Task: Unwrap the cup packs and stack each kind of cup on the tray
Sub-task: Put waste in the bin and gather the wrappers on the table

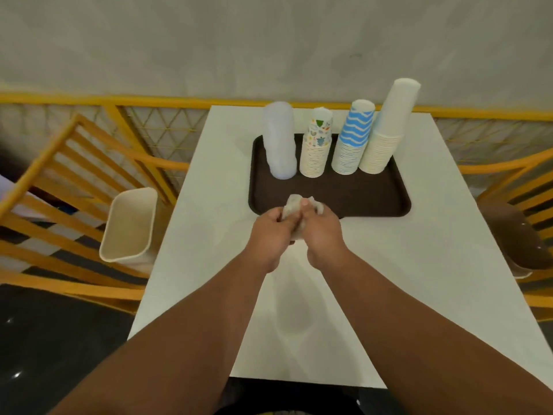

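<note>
A dark brown tray (368,199) lies on the white table (419,265). Four upside-down stacks stand along its far side: clear plastic cups (279,142), animal-print paper cups (317,145), blue-and-white wavy cups (354,139) and plain white cups (389,127). Just in front of the tray's near edge, my left hand (270,235) and my right hand (321,232) are pressed together, both gripping a crumpled clear plastic wrapper (294,206) that bulges out above my fingers.
A cream waste bin (128,226) stands on the floor left of the table. Yellow wooden chairs flank both sides (59,175), the right one with a brown seat (514,235). A yellow lattice railing (167,127) runs behind the table.
</note>
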